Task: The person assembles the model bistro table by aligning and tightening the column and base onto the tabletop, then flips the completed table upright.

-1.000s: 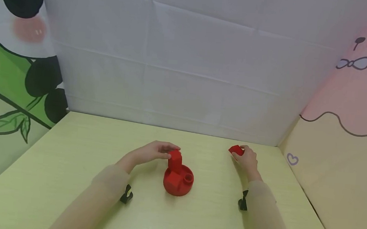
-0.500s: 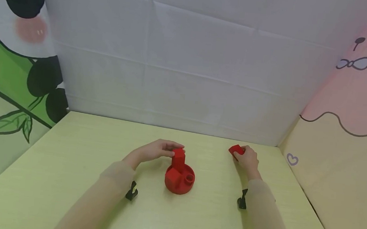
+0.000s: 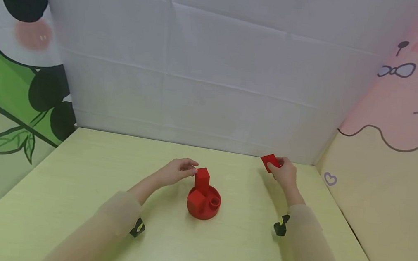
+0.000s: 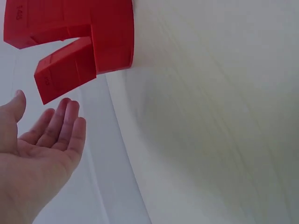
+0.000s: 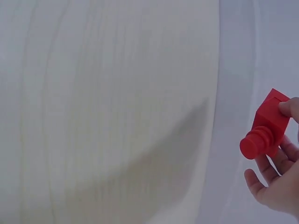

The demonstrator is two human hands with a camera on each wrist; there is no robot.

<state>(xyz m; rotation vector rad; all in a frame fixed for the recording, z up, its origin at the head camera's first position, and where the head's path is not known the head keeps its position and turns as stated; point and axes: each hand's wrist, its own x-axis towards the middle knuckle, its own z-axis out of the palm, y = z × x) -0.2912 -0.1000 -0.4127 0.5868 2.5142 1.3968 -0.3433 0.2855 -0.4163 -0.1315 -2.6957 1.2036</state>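
Observation:
My right hand (image 3: 286, 175) pinches a red angular block (image 3: 269, 162) above the table's far right. In the right wrist view, thumb and fingers grip the block's body, and its round ridged peg (image 5: 256, 143) points away from the palm. My left hand (image 3: 173, 173) is beside the tall red block (image 3: 202, 181) on a round red base (image 3: 207, 215). Its fingers are relaxed and spread; in the left wrist view a gap shows between the fingers (image 4: 60, 126) and the blocks. A second red block (image 3: 196, 201) leans outward from the base, next to a ring-shaped socket (image 3: 215, 202).
The pale yellow table (image 3: 147, 241) meets a white cloth backdrop (image 3: 205, 84) at its far edge. A printed side panel (image 3: 376, 182) borders the table on the right, another (image 3: 20, 110) on the left.
My left hand has come away from the tall block, its fingers moving left. My right hand has lifted slightly and turned its block, which shows a flatter face now.

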